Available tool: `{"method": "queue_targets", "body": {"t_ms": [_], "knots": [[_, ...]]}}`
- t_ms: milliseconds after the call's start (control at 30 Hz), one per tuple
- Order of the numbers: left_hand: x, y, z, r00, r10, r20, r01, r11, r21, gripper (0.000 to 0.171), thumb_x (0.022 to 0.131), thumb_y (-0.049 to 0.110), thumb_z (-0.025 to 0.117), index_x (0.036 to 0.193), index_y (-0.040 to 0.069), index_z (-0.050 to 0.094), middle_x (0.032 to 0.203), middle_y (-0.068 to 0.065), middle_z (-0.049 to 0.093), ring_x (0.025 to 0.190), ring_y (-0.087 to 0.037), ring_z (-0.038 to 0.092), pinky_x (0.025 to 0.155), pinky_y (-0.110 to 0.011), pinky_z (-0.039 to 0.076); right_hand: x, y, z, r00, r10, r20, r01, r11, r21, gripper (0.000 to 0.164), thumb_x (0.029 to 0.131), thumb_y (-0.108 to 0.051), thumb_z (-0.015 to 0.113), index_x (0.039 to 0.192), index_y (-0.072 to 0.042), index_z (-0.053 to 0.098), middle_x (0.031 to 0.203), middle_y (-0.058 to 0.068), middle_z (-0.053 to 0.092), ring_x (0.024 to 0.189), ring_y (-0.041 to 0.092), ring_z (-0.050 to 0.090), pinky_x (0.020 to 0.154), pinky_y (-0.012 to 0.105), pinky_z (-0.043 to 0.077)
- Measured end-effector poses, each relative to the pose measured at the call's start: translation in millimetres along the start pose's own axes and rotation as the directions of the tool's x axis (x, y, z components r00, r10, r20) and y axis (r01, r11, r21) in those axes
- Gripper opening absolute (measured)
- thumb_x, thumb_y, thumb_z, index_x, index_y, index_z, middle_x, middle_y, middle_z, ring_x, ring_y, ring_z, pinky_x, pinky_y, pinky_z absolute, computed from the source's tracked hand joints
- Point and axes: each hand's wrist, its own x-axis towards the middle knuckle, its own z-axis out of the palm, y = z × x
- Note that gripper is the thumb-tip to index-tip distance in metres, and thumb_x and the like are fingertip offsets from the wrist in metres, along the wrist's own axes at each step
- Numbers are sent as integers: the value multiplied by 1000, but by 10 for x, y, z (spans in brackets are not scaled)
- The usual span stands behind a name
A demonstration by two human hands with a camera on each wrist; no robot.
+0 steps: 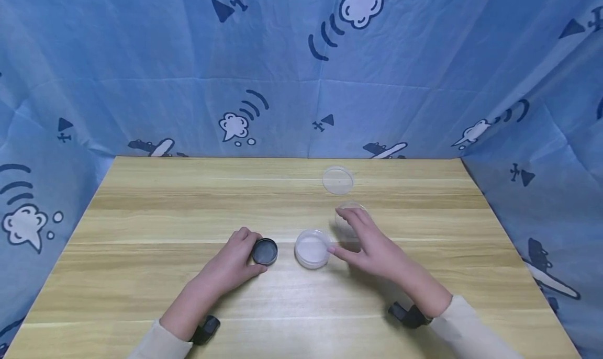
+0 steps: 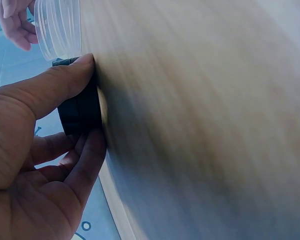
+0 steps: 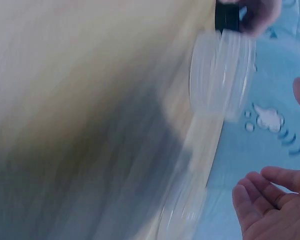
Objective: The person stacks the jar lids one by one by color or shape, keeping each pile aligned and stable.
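Note:
Fingers and thumb of my left hand (image 1: 231, 265) pinch a small round black container (image 1: 265, 251) from both sides, low at the table. In the left wrist view the black container (image 2: 81, 112) has a straight side wall. Just to its right stands a stack of clear, shallow round dishes (image 1: 312, 250). My right hand (image 1: 374, 249) is spread beside this stack, its thumb tip at the stack's right rim and nothing in its grasp. Beneath its fingers lies another clear round dish (image 1: 343, 228), partly hidden. The right wrist view shows its fingers (image 3: 250, 205) apart from the stack (image 3: 221, 75).
Farther back on the wooden table (image 1: 188, 202) lies a flat clear round dish (image 1: 337, 180). A blue patterned cloth (image 1: 282, 45) hangs behind the table and along its sides. Black wrist cameras sit under both forearms.

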Motion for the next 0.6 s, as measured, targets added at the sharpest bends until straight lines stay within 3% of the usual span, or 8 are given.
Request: {"method": "queue_targets", "body": {"t_ms": [200,400,600], "knots": [[-2,4,-4,1000,2,-1,-2,1000,1,49,81,15,90,122,3,66,112,-7,61,108,-22,56,98,-44,53,60,314,-140,996,82,-43,-81,997,3,85,93,-41,79,156,-2,38,155,21,44,146,40,42,117,64,41],[2,-5,0,1000,6,2,-6,1000,8,50,82,15,90,123,2,65,112,-7,61,108,-22,56,98,-44,53,106,565,-216,983,185,-1,-185,983,-15,102,87,-47,84,159,1,31,159,26,36,149,45,34,119,67,35],[7,-20,4,1000,9,2,-9,1000,12,50,81,15,90,122,3,66,112,-7,61,107,-22,56,97,-44,53,130,701,-156,982,190,19,-190,982,-13,109,82,-50,87,159,4,31,158,28,37,149,48,34,120,68,33]]}}
